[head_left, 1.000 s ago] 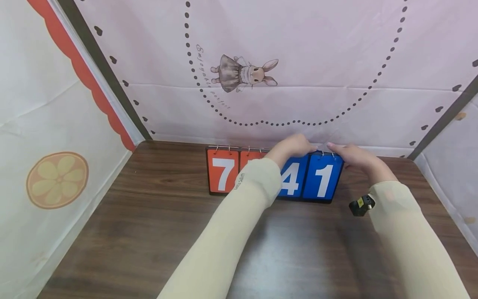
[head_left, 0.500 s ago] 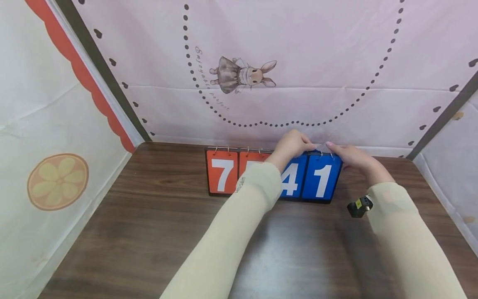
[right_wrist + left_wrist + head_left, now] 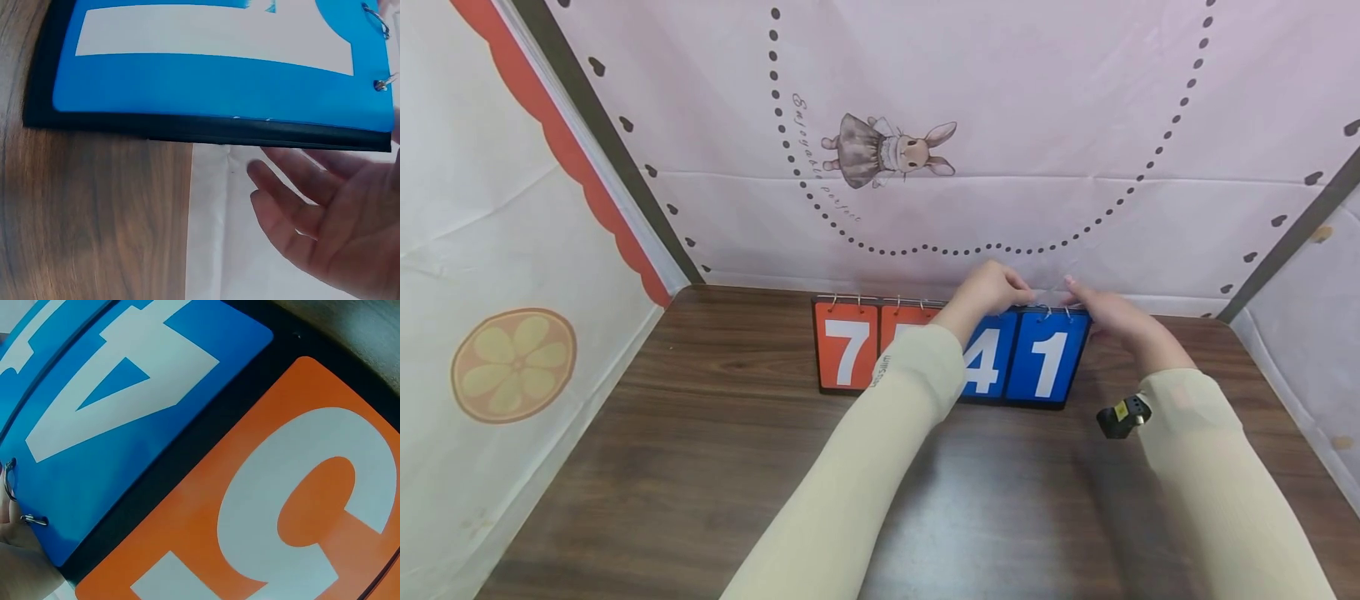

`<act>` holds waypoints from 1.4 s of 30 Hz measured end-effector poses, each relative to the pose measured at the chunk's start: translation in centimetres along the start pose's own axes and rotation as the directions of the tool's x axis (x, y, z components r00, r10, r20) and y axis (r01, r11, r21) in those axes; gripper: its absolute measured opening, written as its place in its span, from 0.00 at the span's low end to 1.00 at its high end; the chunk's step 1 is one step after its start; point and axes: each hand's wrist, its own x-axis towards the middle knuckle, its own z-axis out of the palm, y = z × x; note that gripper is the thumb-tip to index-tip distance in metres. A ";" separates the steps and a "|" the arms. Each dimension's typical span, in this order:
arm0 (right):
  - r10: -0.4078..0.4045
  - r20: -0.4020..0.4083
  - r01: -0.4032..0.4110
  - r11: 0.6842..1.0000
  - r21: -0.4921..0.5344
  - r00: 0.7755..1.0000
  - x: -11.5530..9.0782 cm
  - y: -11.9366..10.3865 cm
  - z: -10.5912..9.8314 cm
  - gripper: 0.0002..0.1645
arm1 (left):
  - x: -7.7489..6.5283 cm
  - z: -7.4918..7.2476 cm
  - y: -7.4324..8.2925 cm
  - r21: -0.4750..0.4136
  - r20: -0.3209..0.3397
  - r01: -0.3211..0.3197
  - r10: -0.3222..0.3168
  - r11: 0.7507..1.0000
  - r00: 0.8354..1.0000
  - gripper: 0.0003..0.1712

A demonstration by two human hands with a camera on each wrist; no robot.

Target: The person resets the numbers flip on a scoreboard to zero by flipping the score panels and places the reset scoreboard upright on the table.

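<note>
A tabletop flip scoreboard stands at the back of the table, with white numbers on hanging cards. Its red card with a 7 is at the left, beside a red 5 card mostly behind my left arm in the head view. To the right are a blue 4 card and a blue 1 card. My left hand pinches at the scoreboard's top edge, above the blue cards. By the top right corner, my right hand has its thumb raised and its other fingers loosely bent behind the board.
Metal rings hold the cards at the top. The brown wooden table reaches back to a pink cloth wall with a printed rabbit. A small black camera sits at the right cuff.
My right thumb has lifted slightly up and to the right at the scoreboard's top corner. The left hand stays at the top edge, and the displayed numbers look the same.
</note>
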 end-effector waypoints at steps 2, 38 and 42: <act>0.023 -0.031 -0.022 1.000 0.022 0.999 0.0 0.1 -0.2 0.55 | -0.1 0.0 -0.1 -0.047 -0.014 -0.010 0.009 0.999 1.000 0.07; -0.228 -0.345 0.238 0.971 -0.012 0.911 -4.3 0.5 -1.1 0.30 | -1.0 -1.8 -1.8 -0.301 0.091 -0.172 0.208 0.938 0.974 0.08; -0.245 -0.311 0.235 0.969 -0.073 0.918 -4.0 0.7 -0.6 0.23 | -0.9 -1.6 -2.0 -0.262 0.116 -0.218 0.254 0.940 0.960 0.10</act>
